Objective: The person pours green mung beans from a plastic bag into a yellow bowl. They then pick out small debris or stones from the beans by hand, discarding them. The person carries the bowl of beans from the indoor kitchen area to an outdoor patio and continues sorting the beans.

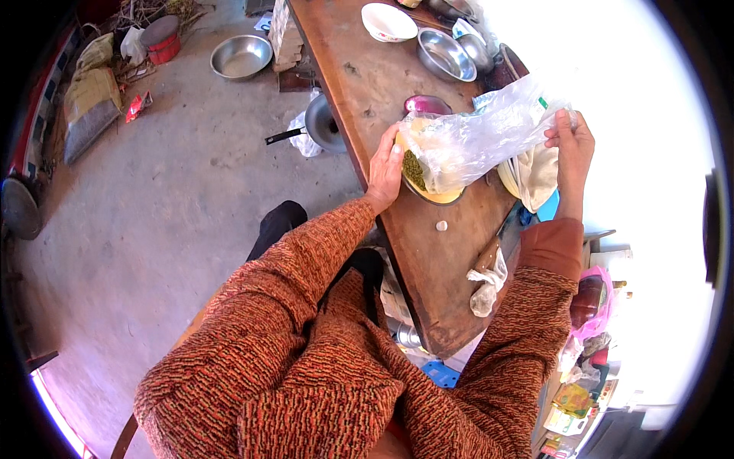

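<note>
A clear plastic bag (489,141) is stretched between my two hands over a yellow bowl (453,196) on the wooden table. My left hand (384,170) pinches the bag's left edge beside the bowl's rim. The bag's bottom end is raised in my right hand (573,145), its fingers closed on the plastic. Small green grains (415,170), like beans, show at the bowl's left side; the bag hides much of the bowl.
Behind the bag, a purple-red shiny object (427,105) sits on the table (451,283). A white bowl (388,23) and a steel basin (446,55) stand farther back. A frying pan (325,124) is left of the table, and a knotted bag (488,287) lies near its right edge.
</note>
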`<action>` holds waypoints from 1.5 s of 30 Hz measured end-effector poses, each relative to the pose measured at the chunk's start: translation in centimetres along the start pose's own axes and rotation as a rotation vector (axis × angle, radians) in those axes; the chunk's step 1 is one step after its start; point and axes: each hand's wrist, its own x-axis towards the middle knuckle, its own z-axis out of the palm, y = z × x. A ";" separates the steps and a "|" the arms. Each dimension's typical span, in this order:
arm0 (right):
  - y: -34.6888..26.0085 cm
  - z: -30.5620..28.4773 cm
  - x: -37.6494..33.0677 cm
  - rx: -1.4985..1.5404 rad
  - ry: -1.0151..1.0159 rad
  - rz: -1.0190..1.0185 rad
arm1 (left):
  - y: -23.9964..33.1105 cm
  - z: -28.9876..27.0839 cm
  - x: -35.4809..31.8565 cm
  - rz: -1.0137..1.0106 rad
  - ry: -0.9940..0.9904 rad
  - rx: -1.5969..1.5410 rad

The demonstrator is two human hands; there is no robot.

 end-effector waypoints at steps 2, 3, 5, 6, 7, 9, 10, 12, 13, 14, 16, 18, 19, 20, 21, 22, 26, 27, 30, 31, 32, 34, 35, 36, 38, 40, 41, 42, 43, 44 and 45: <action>0.1 0.2 0.1 0.030 0.034 -0.024 | -0.1 -0.1 0.0 -0.002 -0.001 0.016; 0.1 0.1 0.1 0.020 0.048 -0.022 | 0.0 -0.1 0.0 -0.008 -0.001 0.008; -0.1 0.0 0.2 0.003 0.075 -0.022 | 0.1 -0.3 -0.1 -0.019 0.001 -0.007; 0.3 0.0 0.2 -0.001 0.051 -0.018 | 0.2 -0.3 -0.1 -0.014 0.005 0.003; 1.0 0.1 0.2 -0.005 0.027 -0.014 | 0.3 -0.4 -0.1 -0.009 0.009 0.012; 1.2 0.8 -0.4 -0.103 0.004 0.012 | 0.6 -0.4 -0.2 -0.005 0.002 0.010; 1.0 0.6 -0.6 -0.100 0.029 -0.001 | 0.7 -0.4 -0.2 -0.006 -0.009 0.003; 0.3 0.9 -1.1 -0.080 0.074 -0.029 | 0.8 -0.8 -0.1 0.004 -0.011 0.017; -0.1 1.1 -1.3 -0.127 0.088 -0.070 | 0.8 -0.9 0.0 0.012 -0.006 0.031; -0.7 1.3 -1.6 -0.128 0.071 -0.086 | 0.8 -0.8 0.0 0.019 -0.006 0.039; -1.5 1.8 -2.1 -0.130 0.035 -0.118 | 0.6 -0.9 0.0 0.021 -0.011 0.041; -1.7 2.1 -2.5 -0.216 0.022 -0.118 | 0.3 -1.0 -0.1 0.018 -0.003 0.042; -1.8 2.2 -2.6 -0.258 0.016 -0.118 | 0.2 -1.1 -0.1 0.013 0.005 0.039; -1.9 2.4 -2.8 -0.222 0.063 -0.131 | 0.2 -1.0 -0.2 0.007 0.011 0.033; -2.1 2.6 -3.0 -0.186 0.111 -0.143 | 0.1 -1.0 -0.2 -0.003 0.008 0.019; -2.1 2.7 -3.1 -0.149 0.158 -0.156 | 0.1 -1.1 -0.3 -0.014 0.005 0.005; -1.4 2.5 -2.8 -0.242 -0.004 -0.122 | 0.1 -1.1 -0.2 -0.014 0.009 -0.016; -1.4 2.3 -2.9 -0.208 0.058 -0.125 | 0.1 -1.1 -0.1 -0.010 0.003 -0.009; -1.1 1.8 -2.9 -0.192 0.071 -0.153 | 0.3 -0.8 0.0 -0.004 -0.006 0.003; -1.0 1.7 -3.0 -0.202 0.047 -0.165 | 0.2 -0.5 0.0 -0.004 -0.003 0.000; -1.0 1.6 -3.0 -0.202 0.075 -0.158 | 0.2 -0.5 0.0 -0.004 0.003 0.002; -1.2 1.5 -3.2 -0.202 0.130 -0.146 | 0.2 -0.7 0.0 -0.013 -0.004 0.001; -1.3 1.3 -3.2 -0.223 0.090 -0.145 | 0.3 -0.6 0.0 -0.020 -0.012 -0.008; -1.3 1.0 -3.2 -0.244 0.050 -0.145 | 0.4 -0.4 -0.1 -0.019 -0.018 -0.011; -1.1 0.6 -3.3 -0.276 0.050 -0.151 | 0.6 -0.3 -0.2 -0.017 -0.024 -0.009; -0.2 0.2 -3.5 -0.300 0.131 -0.164 | 0.7 -0.3 -0.3 -0.014 -0.007 0.015; -0.5 0.3 -3.6 -0.286 0.093 -0.174 | 0.8 -0.2 -0.4 -0.014 -0.001 0.020; -0.9 0.6 -3.8 -0.273 0.054 -0.183 | 1.0 -0.1 -0.5 -0.015 0.005 0.012; -1.2 0.7 -4.0 -0.259 0.015 -0.192 | 1.2 0.0 -0.6 -0.016 0.011 0.005; -1.1 0.5 -3.9 -0.267 0.019 -0.204 | 1.5 0.0 -0.6 -0.015 0.017 0.000; -0.8 0.2 -3.8 -0.275 0.024 -0.216 | 1.5 0.0 -0.5 -0.009 0.014 -0.007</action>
